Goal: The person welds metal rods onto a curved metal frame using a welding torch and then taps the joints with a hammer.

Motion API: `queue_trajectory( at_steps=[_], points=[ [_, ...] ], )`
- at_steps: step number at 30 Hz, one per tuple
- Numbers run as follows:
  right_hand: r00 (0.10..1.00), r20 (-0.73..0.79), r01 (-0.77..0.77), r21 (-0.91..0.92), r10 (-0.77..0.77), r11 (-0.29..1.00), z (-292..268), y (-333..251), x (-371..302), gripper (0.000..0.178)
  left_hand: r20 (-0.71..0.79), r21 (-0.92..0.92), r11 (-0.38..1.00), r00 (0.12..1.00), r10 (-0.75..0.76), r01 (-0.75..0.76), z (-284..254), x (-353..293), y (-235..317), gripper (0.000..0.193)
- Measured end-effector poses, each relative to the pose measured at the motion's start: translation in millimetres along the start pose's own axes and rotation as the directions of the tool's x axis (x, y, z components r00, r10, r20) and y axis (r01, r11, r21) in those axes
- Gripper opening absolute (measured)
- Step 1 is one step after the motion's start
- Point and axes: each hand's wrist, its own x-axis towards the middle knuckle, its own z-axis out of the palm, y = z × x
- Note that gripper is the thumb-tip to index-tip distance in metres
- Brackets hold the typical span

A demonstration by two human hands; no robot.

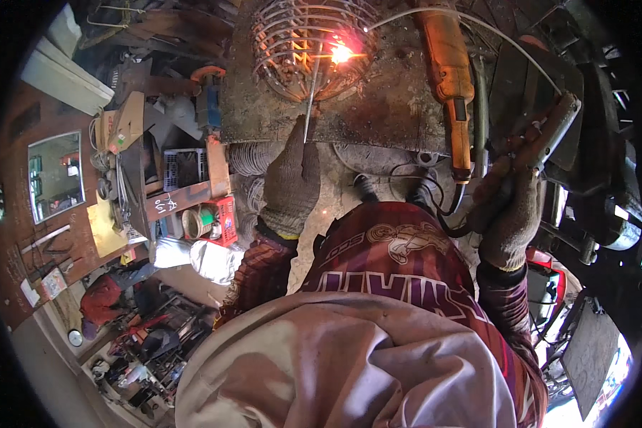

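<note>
On the worktable [399, 114] rests a round cage of bent metal rods [282, 36], with a bright glowing spot on its right side. My left hand [290, 178], in a grey knit glove, is closed on a thin straight metal rod [312, 96] that reaches up into the cage. My right hand [510, 210], also gloved, grips a welding electrode holder [558, 132]. From the holder a long, curved welding rod [503, 32] arches over to the left, its end close to the cage near the glow.
An orange angle grinder [449, 71] lies on the table's right side, its cord hanging off the front edge. Coils of wire [253, 158] sit below the table. At left are a red crate [225, 221] and a brown board with a mirror [55, 175]. Dark metal clutter crowds the right.
</note>
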Motion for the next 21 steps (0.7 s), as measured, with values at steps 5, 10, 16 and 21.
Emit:
queue_trajectory(
  at_steps=[5, 10, 16, 21],
  points=[
    [0.994, 0.043, 0.088, 0.202, -0.098, 0.976, 5.2, 5.0, -20.2, 0.058, 0.145, -0.164, 0.982, 0.987, -0.069, 0.093, -41.4, -14.2, -3.8, 0.048],
    [0.982, 0.121, 0.105, 0.302, -0.147, 0.948, 24.7, 14.1, -43.2, 0.06, 0.162, -0.365, 0.922, 0.984, -0.071, 0.127, -65.9, -58.1, -26.9, 0.047],
    [0.913, 0.296, 0.291, 0.01, -0.281, 0.957, 101.7, 24.1, -79.2, 0.055, 0.147, -0.566, 0.819, 0.989, -0.016, 0.097, -59.0, -78.1, -20.7, 0.042],
    [0.707, 0.599, 0.568, -0.165, -0.376, 0.806, 153.2, 55.5, -100.8, 0.059, 0.308, -0.483, 0.859, 0.951, -0.014, 0.169, -75.1, -75.4, -3.1, 0.032]
  ],
)
